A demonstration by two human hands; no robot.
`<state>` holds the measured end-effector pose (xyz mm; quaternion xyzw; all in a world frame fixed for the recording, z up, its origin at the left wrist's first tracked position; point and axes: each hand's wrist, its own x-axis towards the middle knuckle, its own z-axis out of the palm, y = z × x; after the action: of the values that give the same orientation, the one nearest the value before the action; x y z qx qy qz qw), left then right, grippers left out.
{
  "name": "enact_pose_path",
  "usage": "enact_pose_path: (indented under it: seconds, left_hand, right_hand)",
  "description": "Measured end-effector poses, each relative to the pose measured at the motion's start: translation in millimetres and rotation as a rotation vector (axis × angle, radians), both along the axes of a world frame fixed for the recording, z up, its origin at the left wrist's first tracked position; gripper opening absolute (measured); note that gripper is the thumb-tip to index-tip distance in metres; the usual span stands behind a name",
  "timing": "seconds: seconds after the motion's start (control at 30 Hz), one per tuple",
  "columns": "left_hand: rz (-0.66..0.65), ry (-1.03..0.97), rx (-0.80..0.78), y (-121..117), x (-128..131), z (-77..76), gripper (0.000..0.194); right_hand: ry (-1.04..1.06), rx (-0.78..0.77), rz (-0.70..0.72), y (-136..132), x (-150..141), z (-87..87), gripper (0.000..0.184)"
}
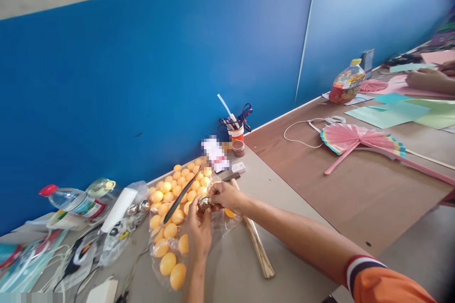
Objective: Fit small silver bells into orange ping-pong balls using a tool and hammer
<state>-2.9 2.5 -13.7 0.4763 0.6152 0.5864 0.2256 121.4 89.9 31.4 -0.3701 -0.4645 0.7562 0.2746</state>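
While both hands are pretty much meeting in the middle here, the shiny silver ball with a faceted-looking surface (204, 203) sits right between them, touching the fingertips of each. The left hand (199, 225) has it pinched between thumb and fingers from the near side, and the right hand (225, 195) grips it from the right, fingers curled in. Can't really tell what the right fingertips are doing behind it.

Just left of the hands there's a load of orange plastic-looking balls (168, 263) on clear plastic film, with a dark narrow strip (180, 196) lying across them. Two more silver balls (138, 207) are further left, near a white roll (119, 209). A bundle of thin tan sticks (258, 252) lies below the right forearm, and beyond the right hand stands a red and white cup full of tools (236, 133).
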Motion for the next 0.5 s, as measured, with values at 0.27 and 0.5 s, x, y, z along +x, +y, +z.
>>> enact_pose_path:
  seconds: [0.27, 0.5]
  left_hand:
    - [0.026, -0.165, -0.085, -6, 3, 18.6, 0.062]
    - [0.001, -0.405, -0.061, -7, 2, 25.5, 0.057]
  right_hand:
    - [-0.098, 0.237, 0.006, 11, 9, 0.7, 0.017]
    - [-0.868, 1.179, 0.347, -10, 4, -10.7, 0.021]
